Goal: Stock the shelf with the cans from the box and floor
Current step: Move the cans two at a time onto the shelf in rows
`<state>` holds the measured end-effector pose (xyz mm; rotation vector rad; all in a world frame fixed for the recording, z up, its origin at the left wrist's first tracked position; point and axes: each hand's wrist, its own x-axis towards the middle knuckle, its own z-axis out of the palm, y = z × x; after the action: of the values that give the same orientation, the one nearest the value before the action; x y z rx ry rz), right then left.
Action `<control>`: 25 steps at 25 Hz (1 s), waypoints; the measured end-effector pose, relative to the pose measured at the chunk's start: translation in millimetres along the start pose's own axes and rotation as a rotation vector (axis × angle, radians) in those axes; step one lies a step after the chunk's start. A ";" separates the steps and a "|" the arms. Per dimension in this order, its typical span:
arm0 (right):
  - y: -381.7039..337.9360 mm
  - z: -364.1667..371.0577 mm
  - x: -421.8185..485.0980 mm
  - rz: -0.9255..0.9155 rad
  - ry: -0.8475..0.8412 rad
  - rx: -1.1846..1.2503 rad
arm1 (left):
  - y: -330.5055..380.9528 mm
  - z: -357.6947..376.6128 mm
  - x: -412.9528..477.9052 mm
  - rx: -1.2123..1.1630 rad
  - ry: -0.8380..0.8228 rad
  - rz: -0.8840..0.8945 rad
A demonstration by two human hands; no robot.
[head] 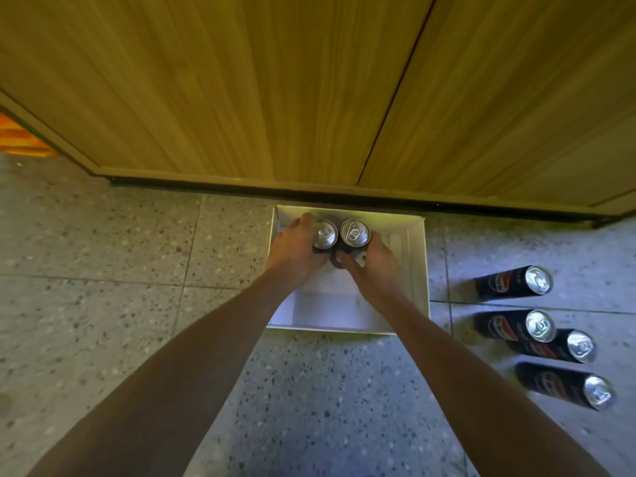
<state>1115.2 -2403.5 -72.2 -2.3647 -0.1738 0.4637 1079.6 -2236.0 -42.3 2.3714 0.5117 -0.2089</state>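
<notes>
At the far left edge, an orange striped thing [20, 139] shows beside the wooden cabinet [241, 80], whose two grained doors meet at a dark vertical seam. The floor [103, 270] is speckled stone tile with thin grout lines.

A shallow white cardboard box [418, 270] sits on the floor against the cabinet's base. In its far left corner stand two upright cans side by side, touching, with round silver tops and pull tabs. The left hand [296, 251] wraps around the left can [324, 233], fingers curled along its far side. The right hand [373, 261] closes around the right can [355, 232], thumb pressed to the dark near side. Both bare forearms reach in over the box's near edge.

To the right of the box, well apart from it, four dark cylindrical cans with a red-and-blue round logo stand upright on the floor: one [514, 282] farthest from the person, two [516, 326] [564, 346] close together in the middle, one [568, 385] nearest.
</notes>
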 end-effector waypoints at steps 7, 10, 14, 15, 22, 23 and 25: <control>-155.0 -167.2 -79.2 -0.098 0.023 -0.006 | 139.2 -187.4 -83.5 -0.113 0.039 0.056; -255.1 -272.2 -124.2 -0.146 0.030 -0.039 | 228.0 -301.6 -127.2 -0.155 0.073 0.101; -393.3 -418.5 -179.8 -0.210 0.077 -0.057 | 352.4 -460.9 -182.6 -0.197 0.113 0.153; -422.1 -448.4 -191.9 -0.219 0.096 -0.067 | 379.4 -495.0 -194.5 -0.199 0.125 0.173; -577.1 -595.3 -226.0 -0.302 0.227 -0.106 | 514.4 -672.3 -232.7 -0.200 0.174 0.279; -591.0 -608.0 -224.2 -0.323 0.241 -0.122 | 524.7 -687.2 -232.1 -0.184 0.179 0.301; -612.3 -632.4 -215.5 -0.378 0.280 -0.127 | 544.2 -713.4 -226.9 -0.167 0.198 0.341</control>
<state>1156.0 -2400.4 833.1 -2.4132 -0.5189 -0.0613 1107.3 -2203.0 882.3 2.2821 0.1982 0.2173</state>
